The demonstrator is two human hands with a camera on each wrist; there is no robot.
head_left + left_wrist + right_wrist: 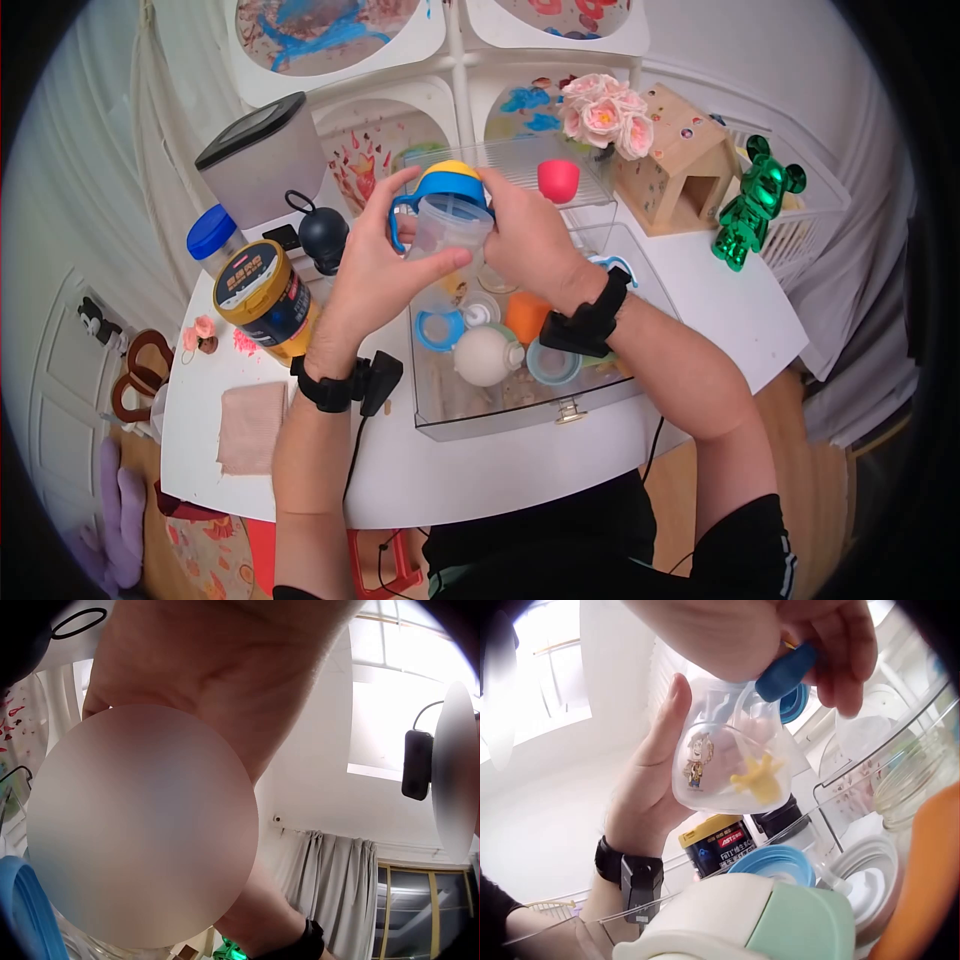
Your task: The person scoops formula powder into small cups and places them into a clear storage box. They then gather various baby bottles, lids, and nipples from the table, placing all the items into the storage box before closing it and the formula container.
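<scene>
A clear cup with a cartoon figure has a blue collar and yellow top; a yellow hand-shaped piece shows inside it. My left hand curls round the cup's side, thumb across its front. From the other side my right hand grips the blue collar, its fingers partly hidden in the head view. Both hands are above a clear lidded box holding a white round bottle, an orange item and blue rings. In the left wrist view a blurred disc covers much of the work.
Left of the box stand a yellow-lidded tub, a blue-lidded jar, a dark round container and a folded cloth. Behind are a red cup and pink flowers; a wooden house and green bear stand right.
</scene>
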